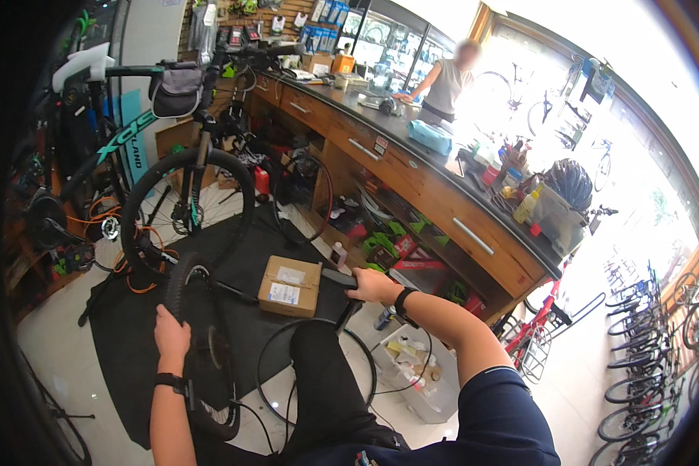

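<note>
My left hand [172,335] is closed round the black knobbly tyre of a bicycle wheel [180,283], which stands upright at my left. My right hand [374,287], held out past my knee, is wrapped round the black handle of what looks like a floor pump [337,279]. Its shaft slants down beside my knee, and my leg hides the lower part. A thin black hose [255,419] runs from near the wheel's lower rim toward my legs. Between both hands, farther off, a taped cardboard box [290,286] lies on the black mat [124,365].
Left stands a mountain bike [188,210] with a bag on its frame. A long wooden workbench [365,144] crosses ahead, and a person [449,81] stands behind it. A white bin of bottles [419,396] sits right of my knee. Bikes [637,365] line the far right.
</note>
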{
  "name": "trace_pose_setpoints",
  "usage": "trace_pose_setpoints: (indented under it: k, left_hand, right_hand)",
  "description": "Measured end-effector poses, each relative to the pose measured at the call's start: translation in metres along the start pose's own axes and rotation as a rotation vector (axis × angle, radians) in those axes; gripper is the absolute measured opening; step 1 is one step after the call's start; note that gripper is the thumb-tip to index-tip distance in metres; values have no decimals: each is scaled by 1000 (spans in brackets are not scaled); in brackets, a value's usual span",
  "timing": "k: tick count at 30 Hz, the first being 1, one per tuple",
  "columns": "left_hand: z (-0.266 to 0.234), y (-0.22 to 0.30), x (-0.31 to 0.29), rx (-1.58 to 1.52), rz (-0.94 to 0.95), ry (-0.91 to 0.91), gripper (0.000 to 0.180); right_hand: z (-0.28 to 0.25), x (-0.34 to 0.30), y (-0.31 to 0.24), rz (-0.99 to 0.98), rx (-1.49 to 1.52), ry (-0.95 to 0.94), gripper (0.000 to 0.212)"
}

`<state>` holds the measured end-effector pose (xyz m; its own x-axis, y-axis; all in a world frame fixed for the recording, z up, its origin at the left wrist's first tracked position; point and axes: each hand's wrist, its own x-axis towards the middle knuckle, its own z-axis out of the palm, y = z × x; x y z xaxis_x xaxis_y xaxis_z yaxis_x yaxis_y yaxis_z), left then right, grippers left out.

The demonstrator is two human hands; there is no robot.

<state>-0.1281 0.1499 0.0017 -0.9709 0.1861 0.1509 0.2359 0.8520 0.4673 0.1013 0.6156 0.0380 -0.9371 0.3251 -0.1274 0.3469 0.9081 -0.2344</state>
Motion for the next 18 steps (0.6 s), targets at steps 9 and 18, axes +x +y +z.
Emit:
trace_pose_setpoints:
  k: [9,18]
  left_hand:
    - [3,-28,1,-44,165,82,61]
    - [-7,-9,12,73,29,-58,55]
  right_hand:
    - [-184,-21,-72,-127,-20,-89,47]
    - [-137,-1,-27,-49,62,119,61]
